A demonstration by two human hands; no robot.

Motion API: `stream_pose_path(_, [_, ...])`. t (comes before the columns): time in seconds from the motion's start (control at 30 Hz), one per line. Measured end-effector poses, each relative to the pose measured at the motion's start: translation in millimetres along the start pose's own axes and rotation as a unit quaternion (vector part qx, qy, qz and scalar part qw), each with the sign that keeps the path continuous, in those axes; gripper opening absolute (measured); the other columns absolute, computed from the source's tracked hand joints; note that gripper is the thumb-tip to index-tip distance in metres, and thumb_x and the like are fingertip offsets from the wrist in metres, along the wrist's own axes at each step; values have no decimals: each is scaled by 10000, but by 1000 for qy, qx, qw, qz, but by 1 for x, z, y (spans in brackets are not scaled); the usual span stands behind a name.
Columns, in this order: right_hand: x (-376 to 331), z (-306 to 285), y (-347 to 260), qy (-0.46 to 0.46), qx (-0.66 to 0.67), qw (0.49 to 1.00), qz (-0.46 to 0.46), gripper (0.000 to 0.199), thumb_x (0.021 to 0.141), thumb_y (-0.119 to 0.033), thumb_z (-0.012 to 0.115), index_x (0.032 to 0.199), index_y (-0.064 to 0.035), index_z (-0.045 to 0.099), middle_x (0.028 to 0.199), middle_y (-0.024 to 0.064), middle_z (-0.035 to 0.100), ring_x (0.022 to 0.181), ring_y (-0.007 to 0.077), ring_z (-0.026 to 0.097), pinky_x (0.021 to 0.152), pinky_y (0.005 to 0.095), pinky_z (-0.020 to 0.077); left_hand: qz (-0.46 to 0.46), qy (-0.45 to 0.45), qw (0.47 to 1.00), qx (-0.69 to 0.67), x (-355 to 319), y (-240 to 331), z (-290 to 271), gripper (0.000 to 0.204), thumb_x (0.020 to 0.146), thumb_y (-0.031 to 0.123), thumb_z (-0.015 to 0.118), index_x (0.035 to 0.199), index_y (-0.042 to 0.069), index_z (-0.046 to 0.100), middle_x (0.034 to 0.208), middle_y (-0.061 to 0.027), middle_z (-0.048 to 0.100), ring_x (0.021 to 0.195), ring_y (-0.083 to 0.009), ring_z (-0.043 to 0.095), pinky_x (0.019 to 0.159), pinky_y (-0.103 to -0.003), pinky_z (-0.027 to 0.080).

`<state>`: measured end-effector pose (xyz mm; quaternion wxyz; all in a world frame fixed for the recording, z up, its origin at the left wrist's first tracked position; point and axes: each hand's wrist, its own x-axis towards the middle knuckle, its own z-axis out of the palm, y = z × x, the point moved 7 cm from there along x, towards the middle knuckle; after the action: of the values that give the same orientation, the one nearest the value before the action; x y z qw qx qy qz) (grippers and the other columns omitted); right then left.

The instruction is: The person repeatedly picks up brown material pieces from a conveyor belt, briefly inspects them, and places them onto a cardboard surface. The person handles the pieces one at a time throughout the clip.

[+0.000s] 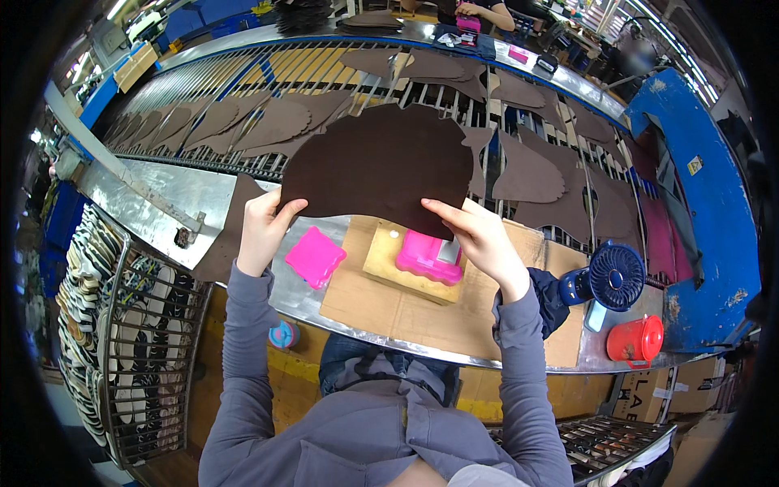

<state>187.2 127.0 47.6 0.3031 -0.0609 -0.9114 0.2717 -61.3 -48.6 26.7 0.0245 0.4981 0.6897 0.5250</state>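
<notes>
A dark brown, leather-like sheet piece (pixel 377 162) with a rounded, partly scalloped far edge is stretched between my two hands above the bench. My left hand (pixel 268 223) pinches its near left corner, thumb on top. At the near right corner my right hand (pixel 483 239) grips it, also with the thumb on top. Beneath the piece, a bright pink block-like object (pixel 430 258) rests on a yellowish block (pixel 393 272), partly hidden by the right hand. A flat pink piece (pixel 316 256) lies on the metal bench beside my left hand.
Brown cut pieces (pixel 527 170) cover the roller conveyor (pixel 251 73) beyond. Cardboard (pixel 365 304) lies on the bench, with a blue fan (pixel 615 276) and red lidded container (pixel 634 339) at right. A rack of shoe parts (pixel 154 349) stands left. Another person (pixel 487 12) works across.
</notes>
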Motion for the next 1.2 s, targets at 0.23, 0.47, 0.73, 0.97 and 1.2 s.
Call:
stream_pose_path(0.23, [-14,-5,8,-27,-33,999,32,462,803,105,574,1208,-104,643,973,138,645,859,274,627,763,320,498,24,-9,1000,18,7,6,11,134,847,64,678,938,-35,675,614,-62,569,540,-86,457,500,-267,373])
stream_pose_path(0.47, [-55,-31,15,62,-46,997,32,389,806,112,585,1138,-70,675,1036,157,662,919,303,649,802,321,506,50,-79,995,-13,20,26,58,160,827,55,651,955,-39,671,750,-136,652,595,-192,578,555,-292,433])
stream_pose_path(0.73, [-149,-28,53,155,-109,976,107,403,769,144,558,1091,-58,695,1016,186,674,922,325,662,796,339,519,127,-199,972,3,22,58,132,205,820,102,665,1008,24,695,832,-156,693,711,-263,670,659,-319,518])
stream_pose_path(0.97, [-209,-34,57,254,-134,942,173,318,794,105,613,1057,-46,709,953,174,696,867,297,682,779,328,516,192,-284,939,22,19,82,190,220,802,91,658,1011,46,710,845,-158,694,758,-295,675,696,-339,526])
stream_pose_path(1.2, [-259,-97,35,250,-215,926,182,365,755,149,593,1034,-48,722,998,171,694,894,295,677,822,329,506,171,-416,890,69,0,123,250,194,838,233,630,931,80,706,792,-162,668,749,-346,641,669,-421,497])
